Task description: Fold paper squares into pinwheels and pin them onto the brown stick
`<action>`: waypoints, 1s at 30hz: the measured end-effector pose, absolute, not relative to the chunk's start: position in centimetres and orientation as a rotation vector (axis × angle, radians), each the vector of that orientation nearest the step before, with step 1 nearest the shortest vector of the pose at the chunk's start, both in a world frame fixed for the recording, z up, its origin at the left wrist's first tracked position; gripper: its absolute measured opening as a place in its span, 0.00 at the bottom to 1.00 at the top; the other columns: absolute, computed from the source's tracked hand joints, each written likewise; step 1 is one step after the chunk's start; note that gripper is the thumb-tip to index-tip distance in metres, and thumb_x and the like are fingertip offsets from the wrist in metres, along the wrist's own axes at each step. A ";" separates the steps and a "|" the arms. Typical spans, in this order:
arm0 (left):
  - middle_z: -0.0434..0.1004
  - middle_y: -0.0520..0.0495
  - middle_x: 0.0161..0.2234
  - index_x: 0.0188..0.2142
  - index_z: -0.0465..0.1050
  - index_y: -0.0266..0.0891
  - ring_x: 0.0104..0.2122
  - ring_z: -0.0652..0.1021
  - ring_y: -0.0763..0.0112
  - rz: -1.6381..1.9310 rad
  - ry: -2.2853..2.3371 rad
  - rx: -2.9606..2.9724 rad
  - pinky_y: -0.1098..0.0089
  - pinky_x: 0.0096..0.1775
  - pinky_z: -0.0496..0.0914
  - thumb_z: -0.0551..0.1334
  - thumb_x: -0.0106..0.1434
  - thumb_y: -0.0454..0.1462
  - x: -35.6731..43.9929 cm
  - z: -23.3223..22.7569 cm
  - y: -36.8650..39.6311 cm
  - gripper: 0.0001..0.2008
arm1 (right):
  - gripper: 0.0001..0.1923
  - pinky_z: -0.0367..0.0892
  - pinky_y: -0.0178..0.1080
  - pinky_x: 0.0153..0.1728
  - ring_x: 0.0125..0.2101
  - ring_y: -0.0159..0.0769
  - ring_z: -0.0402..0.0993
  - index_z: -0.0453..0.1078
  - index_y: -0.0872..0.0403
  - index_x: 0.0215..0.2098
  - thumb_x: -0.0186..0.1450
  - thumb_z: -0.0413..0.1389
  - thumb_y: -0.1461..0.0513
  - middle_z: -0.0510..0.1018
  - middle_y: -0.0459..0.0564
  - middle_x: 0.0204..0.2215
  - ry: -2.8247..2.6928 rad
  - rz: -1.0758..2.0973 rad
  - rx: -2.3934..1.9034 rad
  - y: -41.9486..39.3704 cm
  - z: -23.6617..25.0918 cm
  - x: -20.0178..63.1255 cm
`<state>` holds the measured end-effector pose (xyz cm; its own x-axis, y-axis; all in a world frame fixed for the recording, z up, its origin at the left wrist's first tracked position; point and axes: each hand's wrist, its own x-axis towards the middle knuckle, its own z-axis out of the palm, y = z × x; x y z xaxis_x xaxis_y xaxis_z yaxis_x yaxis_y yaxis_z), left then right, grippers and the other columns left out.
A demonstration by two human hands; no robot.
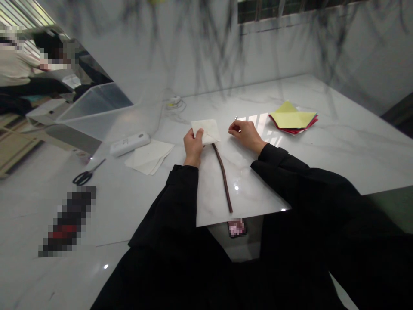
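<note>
My left hand [192, 148] pinches a folded piece of off-white paper [208, 130], thumb on top. Below the paper a thin dark brown stick [223, 170] runs toward the table's front edge, its upper end hidden by the paper. Off to the right, apart from the paper, my right hand [247, 134] has its fingertips pressed together. A tiny shiny bit shows above those fingers; what it is cannot be made out.
Left of my hands lie more off-white sheets [150, 157], a white power strip [130, 144] and black-handled scissors [84, 175]. Colored paper [292, 118] with yellow on top is stacked at right. A clear plastic box [97, 107] stands at left. Another person [19, 69] sits beyond.
</note>
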<state>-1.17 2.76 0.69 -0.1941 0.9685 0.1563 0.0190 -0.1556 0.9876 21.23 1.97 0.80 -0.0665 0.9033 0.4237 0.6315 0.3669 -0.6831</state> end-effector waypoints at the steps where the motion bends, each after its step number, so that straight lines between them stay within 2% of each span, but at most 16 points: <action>1: 0.77 0.49 0.31 0.41 0.76 0.39 0.29 0.76 0.70 1.467 1.297 1.195 0.74 0.28 0.68 0.68 0.59 0.52 -1.3 0.7 2.8 0.20 | 0.04 0.70 0.43 0.41 0.32 0.39 0.75 0.79 0.54 0.35 0.65 0.61 0.64 0.83 0.52 0.31 -1.789 0.387 -1.375 2.3 0.5 21.6; 5: 0.74 0.51 0.30 0.42 0.73 0.41 0.25 0.72 0.74 1.483 1.288 1.068 0.76 0.23 0.63 0.67 0.59 0.59 -1.7 1.1 2.9 0.25 | 0.08 0.68 0.43 0.41 0.32 0.39 0.75 0.80 0.55 0.35 0.65 0.57 0.67 0.83 0.53 0.32 -1.837 0.262 -1.445 3.4 -0.1 22.5; 8: 0.77 0.49 0.34 0.44 0.72 0.43 0.28 0.75 0.73 1.492 1.262 0.993 0.76 0.23 0.66 0.66 0.62 0.58 -1.7 1.6 2.7 0.23 | 0.10 0.67 0.43 0.42 0.34 0.40 0.74 0.80 0.55 0.36 0.64 0.56 0.68 0.83 0.54 0.34 -1.877 0.161 -1.502 4.1 -0.4 22.7; 10: 0.79 0.48 0.39 0.46 0.72 0.45 0.32 0.78 0.71 1.480 1.234 0.977 0.75 0.26 0.69 0.66 0.63 0.54 -1.6 1.8 2.4 0.20 | 0.10 0.67 0.43 0.43 0.35 0.40 0.74 0.80 0.55 0.36 0.65 0.55 0.68 0.83 0.55 0.35 -1.892 0.121 -1.536 4.8 -0.5 22.8; 13: 0.80 0.47 0.45 0.48 0.72 0.45 0.37 0.80 0.70 1.458 1.180 0.986 0.73 0.32 0.74 0.70 0.59 0.42 -1.4 1.9 1.9 0.18 | 0.13 0.68 0.45 0.45 0.37 0.43 0.75 0.81 0.56 0.39 0.67 0.53 0.67 0.83 0.58 0.38 -1.900 0.070 -1.586 5.8 -0.6 23.1; 16: 0.81 0.46 0.44 0.48 0.70 0.44 0.40 0.81 0.69 1.452 1.149 0.993 0.70 0.39 0.77 0.71 0.54 0.35 -1.2 1.7 1.8 0.22 | 0.15 0.69 0.48 0.47 0.40 0.47 0.76 0.82 0.57 0.41 0.67 0.52 0.67 0.83 0.61 0.41 -1.891 0.037 -1.609 6.5 -0.7 23.6; 20: 0.80 0.46 0.42 0.49 0.69 0.43 0.39 0.81 0.69 1.458 1.141 1.008 0.66 0.44 0.78 0.71 0.54 0.33 -1.3 1.2 2.1 0.23 | 0.14 0.70 0.51 0.49 0.39 0.48 0.77 0.83 0.55 0.41 0.67 0.54 0.66 0.83 0.60 0.40 -1.852 0.081 -1.555 6.1 -0.3 23.5; 24: 0.79 0.46 0.42 0.49 0.70 0.43 0.34 0.80 0.71 1.466 1.156 1.038 0.65 0.41 0.79 0.68 0.60 0.37 -1.4 1.1 2.5 0.18 | 0.12 0.74 0.47 0.44 0.35 0.41 0.77 0.81 0.54 0.39 0.70 0.56 0.58 0.82 0.56 0.38 -1.724 0.249 -1.385 3.6 0.4 21.9; 27: 0.79 0.44 0.44 0.49 0.72 0.43 0.34 0.80 0.70 1.449 1.128 1.089 0.65 0.40 0.79 0.67 0.64 0.42 -1.2 1.2 2.4 0.15 | 0.20 0.76 0.43 0.38 0.36 0.40 0.78 0.78 0.53 0.49 0.71 0.56 0.48 0.81 0.56 0.44 -1.592 0.406 -1.272 1.3 1.0 20.1; 30: 0.78 0.43 0.43 0.48 0.74 0.41 0.34 0.80 0.69 1.418 1.102 1.139 0.65 0.38 0.80 0.68 0.65 0.45 -0.7 1.3 2.1 0.15 | 0.31 0.78 0.43 0.36 0.38 0.41 0.78 0.71 0.52 0.60 0.68 0.57 0.41 0.79 0.58 0.51 -1.515 0.488 -1.226 -0.3 1.5 18.6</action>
<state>-0.73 2.08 1.27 -0.0896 0.9904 0.1054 -0.1427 -0.1175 0.9828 18.61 -0.28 1.45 0.1059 0.8753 0.4718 0.4359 0.3855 -0.8132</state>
